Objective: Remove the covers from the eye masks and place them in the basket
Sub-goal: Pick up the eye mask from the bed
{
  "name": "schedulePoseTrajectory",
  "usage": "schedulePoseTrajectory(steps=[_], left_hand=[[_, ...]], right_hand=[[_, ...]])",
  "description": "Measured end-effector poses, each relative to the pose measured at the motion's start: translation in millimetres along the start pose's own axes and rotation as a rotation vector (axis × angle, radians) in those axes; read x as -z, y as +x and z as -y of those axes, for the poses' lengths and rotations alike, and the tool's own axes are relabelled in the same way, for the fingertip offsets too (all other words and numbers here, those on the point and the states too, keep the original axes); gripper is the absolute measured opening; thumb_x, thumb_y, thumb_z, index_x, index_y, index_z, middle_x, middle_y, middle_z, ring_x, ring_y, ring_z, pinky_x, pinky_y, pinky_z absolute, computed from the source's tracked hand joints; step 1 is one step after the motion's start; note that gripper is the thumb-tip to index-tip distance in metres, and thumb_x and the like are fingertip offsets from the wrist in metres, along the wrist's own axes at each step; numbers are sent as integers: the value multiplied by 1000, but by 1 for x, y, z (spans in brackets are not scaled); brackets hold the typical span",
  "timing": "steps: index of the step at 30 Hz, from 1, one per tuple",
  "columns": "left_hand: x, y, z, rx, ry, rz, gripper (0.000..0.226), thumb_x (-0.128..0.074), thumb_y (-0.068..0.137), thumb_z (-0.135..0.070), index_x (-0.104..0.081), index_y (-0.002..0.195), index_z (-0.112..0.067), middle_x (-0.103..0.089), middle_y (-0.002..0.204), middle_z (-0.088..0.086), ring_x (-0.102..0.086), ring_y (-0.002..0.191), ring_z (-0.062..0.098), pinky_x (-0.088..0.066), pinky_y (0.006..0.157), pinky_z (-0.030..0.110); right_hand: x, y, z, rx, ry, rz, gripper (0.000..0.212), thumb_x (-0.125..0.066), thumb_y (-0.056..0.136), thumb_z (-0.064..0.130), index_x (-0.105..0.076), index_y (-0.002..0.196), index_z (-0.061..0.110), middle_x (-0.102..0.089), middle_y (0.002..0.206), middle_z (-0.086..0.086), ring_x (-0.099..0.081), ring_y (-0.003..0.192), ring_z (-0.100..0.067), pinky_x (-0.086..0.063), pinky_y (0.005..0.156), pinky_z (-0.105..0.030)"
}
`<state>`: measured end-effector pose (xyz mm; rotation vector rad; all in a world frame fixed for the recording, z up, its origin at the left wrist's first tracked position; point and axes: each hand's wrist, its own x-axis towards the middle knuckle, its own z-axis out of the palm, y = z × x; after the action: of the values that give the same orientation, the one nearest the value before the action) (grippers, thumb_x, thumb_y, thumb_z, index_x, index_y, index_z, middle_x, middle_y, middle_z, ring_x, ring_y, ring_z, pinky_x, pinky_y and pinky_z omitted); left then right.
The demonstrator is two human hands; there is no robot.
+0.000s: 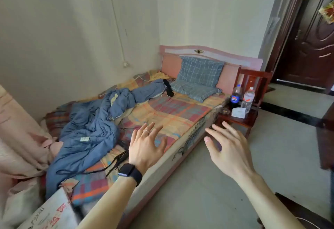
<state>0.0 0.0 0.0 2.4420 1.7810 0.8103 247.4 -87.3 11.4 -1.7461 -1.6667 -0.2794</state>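
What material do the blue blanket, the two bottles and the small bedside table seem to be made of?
Blue blanket: soft quilted fabric, matte, judging by its stitch lines and rumpled folds. Two bottles: probably clear glossy plastic, since light passes through and they carry printed labels. Bedside table: looks like reddish wood with a shiny lacquer; reflections show on its top.

Black eye mask (168, 88) lying flat beside pillow (197, 80).

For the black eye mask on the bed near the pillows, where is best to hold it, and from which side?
Probably the lower end of the eye mask, from above: it lies flat and long on the sheet, upper end against the blue quilt. Both hands are empty.
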Motion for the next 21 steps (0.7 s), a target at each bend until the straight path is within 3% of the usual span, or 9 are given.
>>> schedulePoseTrajectory(steps=[5, 12, 21], left_hand=[[-67, 63, 12, 1, 16, 121, 57, -37, 88, -63, -51, 138, -40, -47, 152, -2, -33, 144, 21, -23, 118, 44], [-132, 194, 40, 10, -14, 174, 56, -35, 89, -63, -48, 140, -42, -46, 153, -2, -35, 143, 22, -25, 117, 46], [-198, 334, 67, 33, -15, 180, 49, -44, 92, -56, -53, 137, -38, -47, 152, 0, -36, 142, 22, -28, 115, 45]], right_hand=[[-61, 42, -37, -50, -69, 106, 36, -56, 89, 41, -77, 114, 24, -73, 124, -1, -56, 131, -28, -42, 105, -53], [-143, 142, -82, -71, -99, 155, 36, -57, 89, 43, -76, 114, 26, -74, 122, 1, -57, 128, -27, -44, 103, -51], [-222, 261, -133, -114, -81, 250, 46, -45, 91, 50, -69, 124, 29, -70, 129, 5, -50, 136, -24, -40, 106, -59]])
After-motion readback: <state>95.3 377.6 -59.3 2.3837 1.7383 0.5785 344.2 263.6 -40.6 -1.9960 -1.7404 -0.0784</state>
